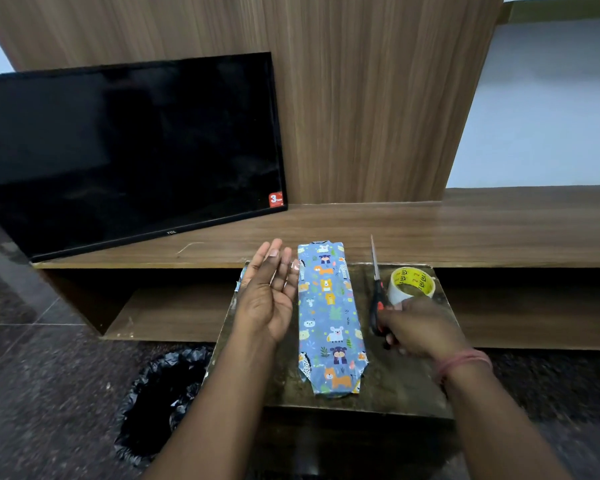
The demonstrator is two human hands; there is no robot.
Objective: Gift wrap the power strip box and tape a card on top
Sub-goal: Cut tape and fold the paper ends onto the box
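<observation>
We see a black TCL television [125, 150] with a dark screen leaning back against the wood-grain wall panel [361, 98], its lower edge resting on a long wooden shelf [465, 230], and a red sticker [275, 199] sits in its lower right corner. Below that shelf we see an open compartment [174, 306]. On the dark speckled floor [49, 393] to the left stands a bin lined with a black plastic bag [163, 403].

Wrapped box [329, 317]: blue paper, cartoon animals in orange, white, brown. Scissors [377, 299]: black-and-red handles. Tape roll [411, 284]: yellow core, black print. Television [125, 150]: black, red corner sticker. Bin liner [160, 403]: black.
</observation>
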